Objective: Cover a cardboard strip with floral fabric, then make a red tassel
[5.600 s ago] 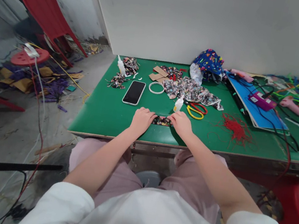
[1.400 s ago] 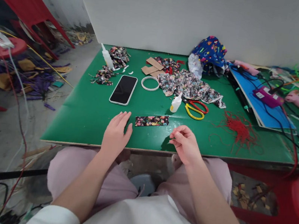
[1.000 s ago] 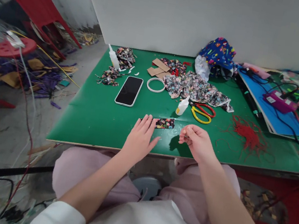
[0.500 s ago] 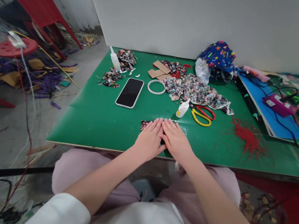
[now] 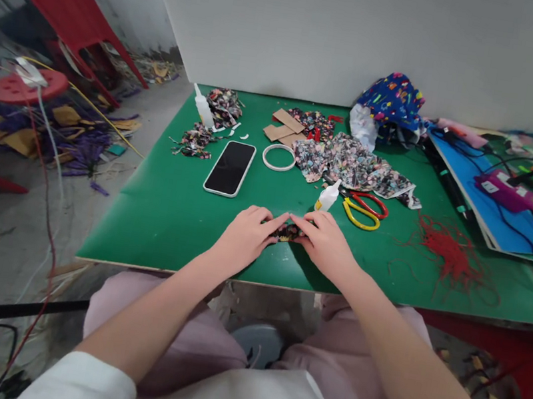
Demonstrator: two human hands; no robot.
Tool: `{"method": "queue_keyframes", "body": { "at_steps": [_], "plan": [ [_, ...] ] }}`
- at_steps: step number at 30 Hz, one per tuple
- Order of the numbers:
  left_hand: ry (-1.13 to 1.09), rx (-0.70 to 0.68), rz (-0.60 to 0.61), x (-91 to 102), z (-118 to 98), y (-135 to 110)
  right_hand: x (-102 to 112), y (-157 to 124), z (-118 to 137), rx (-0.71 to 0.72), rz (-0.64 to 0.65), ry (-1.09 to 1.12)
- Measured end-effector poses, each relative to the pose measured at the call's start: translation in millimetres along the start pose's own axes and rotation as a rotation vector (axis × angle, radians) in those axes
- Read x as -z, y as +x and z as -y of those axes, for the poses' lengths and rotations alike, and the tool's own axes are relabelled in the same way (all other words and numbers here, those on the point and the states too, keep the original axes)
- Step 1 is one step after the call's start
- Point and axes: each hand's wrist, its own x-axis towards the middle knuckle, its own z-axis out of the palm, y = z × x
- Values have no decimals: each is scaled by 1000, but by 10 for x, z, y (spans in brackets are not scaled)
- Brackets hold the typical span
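Note:
Near the front edge of the green table, a small piece of dark floral fabric [image 5: 288,232] is pinched between my two hands. My left hand [image 5: 248,237] grips its left end, and my right hand [image 5: 328,243] holds the right end, with the index fingertips almost meeting over the top. Much of the fabric is hidden under the fingers. Just behind my right hand stands a small white glue bottle [image 5: 328,197]. Scissors [image 5: 365,210] with one red and one yellow handle lie to its right.
A phone [image 5: 230,168], a white ring [image 5: 279,158] and crumpled floral fabric [image 5: 353,162] lie farther back. Another glue bottle [image 5: 202,108] is at back left. Red threads [image 5: 450,252], a blue folder [image 5: 491,201] and a purple device with cables [image 5: 505,190] occupy the right side.
My hands were lying flat over the fabric with fingers together. They have moved apart, and the fingers now curl around the fabric's two ends.

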Motion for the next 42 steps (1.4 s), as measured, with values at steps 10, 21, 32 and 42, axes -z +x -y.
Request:
{"method": "queue_keyframes", "body": {
  "at_steps": [10,21,32,42],
  "plan": [
    [-36,26,-45,-67,-192,-318,174,-288,-46,-13,-18,207],
    [-94,163,-36,-156,-190,-93,-21,-153,-31,-92,43,180],
    [-219,294,39,-164,-146,-5,-15,-113,-9,-209,104,209],
    [-203,324,55,-152,-197,13,-25,-114,-25,-232,107,236]
  ]
}}
